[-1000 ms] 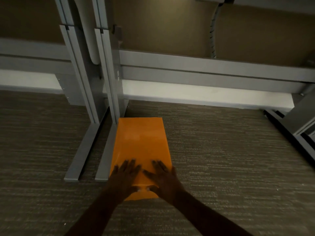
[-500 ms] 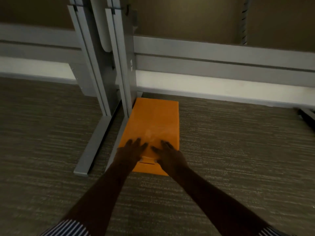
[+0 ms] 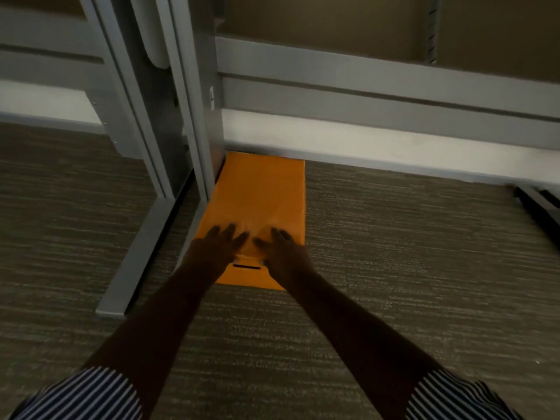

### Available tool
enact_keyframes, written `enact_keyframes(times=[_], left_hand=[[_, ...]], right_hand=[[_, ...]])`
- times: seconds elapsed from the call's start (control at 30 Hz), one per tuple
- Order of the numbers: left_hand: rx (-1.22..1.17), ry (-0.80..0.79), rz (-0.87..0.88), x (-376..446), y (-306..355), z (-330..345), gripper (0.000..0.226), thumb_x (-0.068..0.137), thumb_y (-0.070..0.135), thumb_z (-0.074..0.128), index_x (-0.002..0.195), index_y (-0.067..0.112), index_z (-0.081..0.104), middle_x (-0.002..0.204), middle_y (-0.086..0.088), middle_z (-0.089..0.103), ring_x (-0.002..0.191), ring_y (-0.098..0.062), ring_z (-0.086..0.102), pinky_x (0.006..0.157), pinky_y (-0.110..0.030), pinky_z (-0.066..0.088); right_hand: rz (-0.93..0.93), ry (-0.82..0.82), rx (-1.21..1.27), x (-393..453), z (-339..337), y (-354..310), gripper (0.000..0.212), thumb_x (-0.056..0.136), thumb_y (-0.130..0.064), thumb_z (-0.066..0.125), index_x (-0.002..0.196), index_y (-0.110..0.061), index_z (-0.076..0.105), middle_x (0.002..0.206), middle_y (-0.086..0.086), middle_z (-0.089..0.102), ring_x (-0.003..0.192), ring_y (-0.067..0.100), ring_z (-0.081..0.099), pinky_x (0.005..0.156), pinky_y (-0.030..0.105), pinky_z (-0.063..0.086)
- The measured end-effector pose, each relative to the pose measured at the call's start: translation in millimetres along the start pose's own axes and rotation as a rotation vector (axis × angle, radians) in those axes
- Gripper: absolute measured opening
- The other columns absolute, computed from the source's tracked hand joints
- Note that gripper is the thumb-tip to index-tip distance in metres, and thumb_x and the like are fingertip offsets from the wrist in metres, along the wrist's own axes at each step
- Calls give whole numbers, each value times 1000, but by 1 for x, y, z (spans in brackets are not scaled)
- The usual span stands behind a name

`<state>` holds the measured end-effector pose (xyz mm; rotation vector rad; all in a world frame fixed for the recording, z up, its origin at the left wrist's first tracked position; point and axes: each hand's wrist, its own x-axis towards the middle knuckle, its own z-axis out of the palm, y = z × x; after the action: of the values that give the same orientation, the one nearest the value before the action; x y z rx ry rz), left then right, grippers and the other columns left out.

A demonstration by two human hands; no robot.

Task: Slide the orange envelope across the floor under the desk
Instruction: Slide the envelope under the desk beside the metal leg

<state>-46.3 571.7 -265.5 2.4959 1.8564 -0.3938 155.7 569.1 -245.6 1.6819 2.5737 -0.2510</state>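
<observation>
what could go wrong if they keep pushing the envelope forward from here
1. The orange envelope already has its far edge at the white baseboard; further pushing would likely buckle or crease it.
2. Its left edge runs along the grey desk leg and the leg's floor foot, so a corner could catch and skew it.
3. The left hand and right hand press flat on the near end only, so they may slip over the paper rather than move it.
</observation>
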Motion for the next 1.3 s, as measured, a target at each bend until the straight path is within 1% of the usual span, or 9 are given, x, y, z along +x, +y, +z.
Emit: enact_keyframes(times=[0.27, 0.4, 0.6, 0.8, 0.93, 1.0, 1.13, 1.23, 1.3], left_hand=[[5, 40, 28, 6, -2, 1, 76, 96, 39, 54, 155, 34, 7, 165, -13, 17, 144, -42, 31, 101, -56, 48], [-20, 39, 4, 1, 0, 3, 75, 98, 47, 46, 155, 34, -1, 167, -9, 4, 150, -38, 20, 106, -56, 43], [-119, 32, -26, -20, 5, -1, 84, 95, 55, 48, 155, 26, -3, 167, -7, -3, 153, -35, 10, 116, -58, 26], [-201, -53, -47, -43, 8, -23, 68, 102, 49, 35, 157, 22, 4, 167, -5, 0, 154, -27, 6, 124, -49, 13], [-315, 26, -97, -55, 4, -28, 63, 104, 45, 30, 156, 16, 10, 167, -7, 6, 154, -25, 10, 124, -45, 15], [-341, 70, -104, -61, 1, -32, 75, 97, 60, 9, 156, 14, 11, 167, -10, 7, 154, -26, 11, 123, -45, 14], [-317, 115, -82, -73, -1, -39, 139, 48, 83, -39, 156, 10, 9, 166, -13, 4, 154, -29, 7, 124, -45, 10], [-320, 125, -88, -78, -1, -48, 140, 46, 83, -40, 156, 12, 10, 166, -11, 5, 154, -27, 5, 125, -44, 8], [-348, 144, -81, -81, -1, -54, 122, 62, 80, -28, 156, 14, 14, 166, -10, 10, 154, -25, 8, 125, -43, 8]], right_hand=[[36, -41, 20, 11, -3, 1, 59, 95, -32, 60, 147, -38, 33, 157, 15, 28, 141, 39, 33, 97, 65, 47], [48, -47, 33, 7, -4, 2, 60, 96, -33, 58, 149, -40, 30, 162, 14, 23, 146, 38, 26, 99, 67, 44], [44, -28, 54, 1, -2, 5, 62, 96, -34, 57, 151, -39, 28, 161, 12, 22, 147, 37, 24, 100, 65, 44], [85, -114, 113, 0, -11, -1, 65, 98, -40, 54, 154, -39, 21, 167, 9, 10, 152, 35, 12, 107, 67, 38], [89, -48, 76, -2, -24, -11, 65, 97, -53, 48, 152, -27, 28, 160, 13, 25, 143, 38, 29, 103, 63, 41], [71, 31, 73, -4, -29, -16, 65, 96, -54, 46, 151, -23, 30, 158, 12, 30, 141, 36, 31, 105, 60, 39], [17, 94, 68, -12, -31, -23, 73, 97, -57, 44, 155, -17, 26, 163, 13, 25, 149, 33, 23, 120, 56, 22], [-37, 175, 4, -21, -31, -26, 64, 102, -46, 41, 155, -13, 27, 162, 14, 27, 150, 32, 21, 122, 54, 14], [-75, 242, -47, -26, -31, -29, 56, 104, -36, 39, 154, -10, 29, 161, 14, 31, 150, 32, 23, 122, 55, 14]])
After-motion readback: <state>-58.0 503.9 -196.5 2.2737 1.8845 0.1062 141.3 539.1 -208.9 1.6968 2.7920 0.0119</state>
